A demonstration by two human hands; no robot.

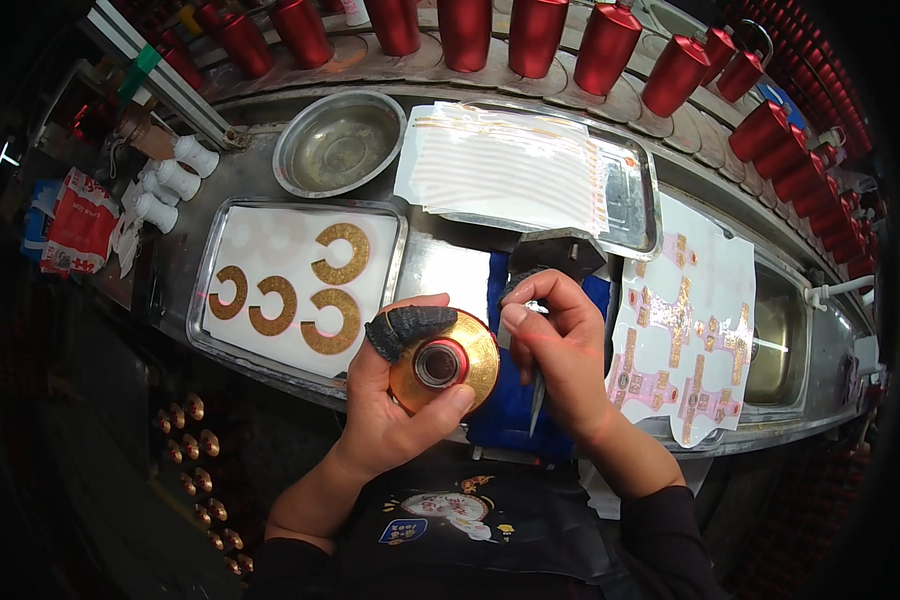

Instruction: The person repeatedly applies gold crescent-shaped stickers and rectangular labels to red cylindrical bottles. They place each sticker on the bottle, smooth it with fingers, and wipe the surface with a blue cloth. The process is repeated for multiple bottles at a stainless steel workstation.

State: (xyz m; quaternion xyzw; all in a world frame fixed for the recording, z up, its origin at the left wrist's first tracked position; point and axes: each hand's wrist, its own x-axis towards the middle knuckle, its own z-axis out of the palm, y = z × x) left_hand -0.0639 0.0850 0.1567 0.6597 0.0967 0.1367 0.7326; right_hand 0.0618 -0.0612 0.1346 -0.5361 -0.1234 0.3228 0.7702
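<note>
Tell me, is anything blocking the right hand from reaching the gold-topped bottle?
Nothing visible stands between the right hand and the gold-topped bottle. The left hand grips the bottle, its black-covered finger lying over the top's upper-left part, away from the right hand.

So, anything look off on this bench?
Minor: the white striped sheet sits off-centre on the far metal tray, overhanging its left side while the right end lies bare. No spill visible; the gold-shouldered bottle in the left hand shows no obvious damage.
</note>
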